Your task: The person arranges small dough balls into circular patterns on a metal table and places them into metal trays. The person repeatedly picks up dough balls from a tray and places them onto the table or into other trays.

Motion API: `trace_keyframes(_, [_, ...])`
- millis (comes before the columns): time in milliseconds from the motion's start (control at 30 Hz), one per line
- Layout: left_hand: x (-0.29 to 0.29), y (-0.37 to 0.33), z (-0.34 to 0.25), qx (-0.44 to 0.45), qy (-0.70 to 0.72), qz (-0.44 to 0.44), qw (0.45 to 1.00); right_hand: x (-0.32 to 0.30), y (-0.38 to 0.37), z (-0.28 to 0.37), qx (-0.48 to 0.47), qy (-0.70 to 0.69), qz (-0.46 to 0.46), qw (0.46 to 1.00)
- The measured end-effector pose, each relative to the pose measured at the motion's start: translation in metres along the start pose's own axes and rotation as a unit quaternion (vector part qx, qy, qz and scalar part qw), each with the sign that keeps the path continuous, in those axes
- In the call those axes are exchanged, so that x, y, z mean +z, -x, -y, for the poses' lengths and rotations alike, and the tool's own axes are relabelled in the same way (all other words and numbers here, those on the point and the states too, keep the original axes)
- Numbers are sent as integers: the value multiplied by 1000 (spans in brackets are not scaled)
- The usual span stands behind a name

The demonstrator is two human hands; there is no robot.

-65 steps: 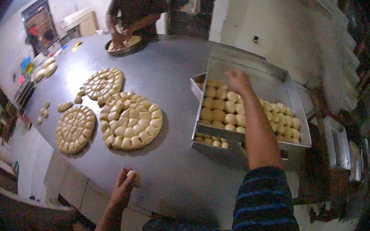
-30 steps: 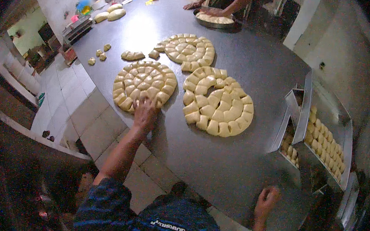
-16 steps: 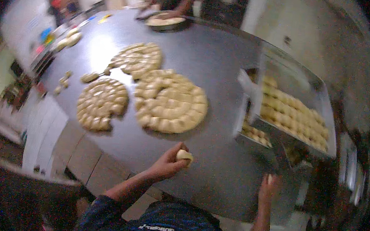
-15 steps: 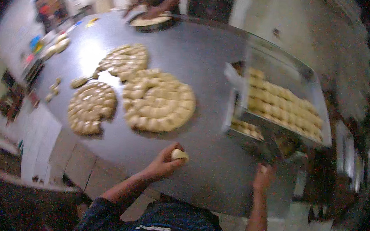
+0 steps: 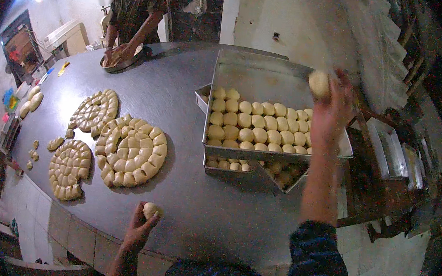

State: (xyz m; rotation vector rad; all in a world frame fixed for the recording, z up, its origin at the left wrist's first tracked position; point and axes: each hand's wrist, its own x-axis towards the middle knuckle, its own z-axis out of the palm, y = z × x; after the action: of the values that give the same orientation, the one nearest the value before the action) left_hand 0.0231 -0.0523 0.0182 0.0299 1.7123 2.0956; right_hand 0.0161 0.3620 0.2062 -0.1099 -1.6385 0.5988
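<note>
Metal tabletop [image 5: 195,188], smooth, dull sheen. Three flat dough rounds: front-left [image 5: 69,167], middle [image 5: 133,154], rear [image 5: 95,110]; pale, glossy, scored into segments; front-left round notched at lower right. Rectangular metal tray [image 5: 258,70]: smooth dough balls [image 5: 262,122] in close rows, far part bare; more balls in lower tray [image 5: 218,172]. Left hand [image 5: 139,224]: thumb and fingers closed round left ball [image 5: 151,211], near table's front edge. Right hand [image 5: 334,108], blurred: fingers grip right ball [image 5: 318,84], raised over tray's right side.
</note>
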Motion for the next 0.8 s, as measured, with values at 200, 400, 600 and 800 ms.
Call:
trace_keyframes(200, [1, 0, 7, 100, -51, -7, 994, 95, 18, -81, 162, -33, 125, 978])
trace_keyframes(400, [-40, -19, 52, 1, -58, 25, 998, 53, 117, 83, 162, -157, 513, 828])
trace_keyframes(600, [-21, -16, -32, -53, -296, 338, 892, -34, 273, 120, 381, -206, 557, 709])
trace_keyframes(800, [-255, -66, -14, 229, -685, -332, 607, -78, 286, 67, 33, 350, 441, 826])
